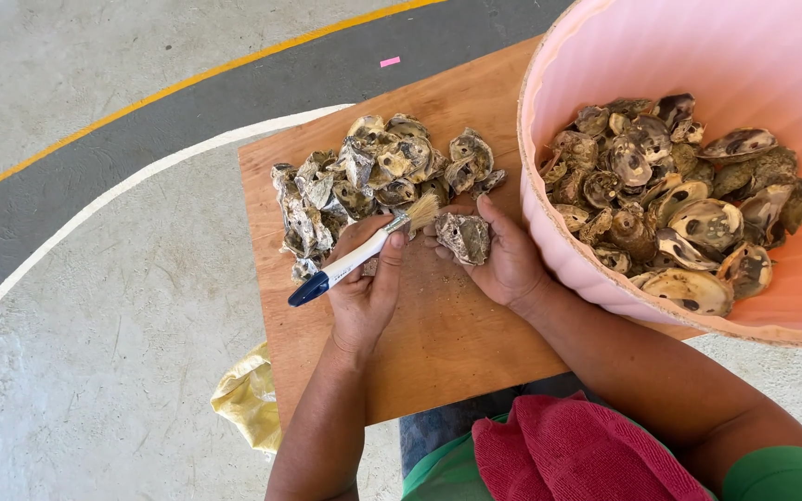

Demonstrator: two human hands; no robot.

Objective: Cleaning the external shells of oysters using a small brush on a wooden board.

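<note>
The left hand's (pixel 364 288) fingers are curled tight around the white handle of a small brush (pixel 364 252), thumb on top, so the pale bristles point up and to the right towards the shell (pixel 463 237) in the other hand. The blue end of the handle sticks out below the fist. The right hand (pixel 503 255) cups that one grey, crusty shell loosely in its fingertips, tilted with its rough face towards the bristles (probably so the brush can reach it). Bristles and shell are just beside each other; whether they touch I cannot tell.

Both forearms come up from the bottom of the view and meet over a wooden board (pixel 438 343), wrists resting low on it. A heap of similar shells (pixel 373 181) lies on the board just beyond the hands, close enough to pick from. To the right, touching the board's edge, stands a pink tub (pixel 549 232) holding more shells, mostly showing their smooth insides.
</note>
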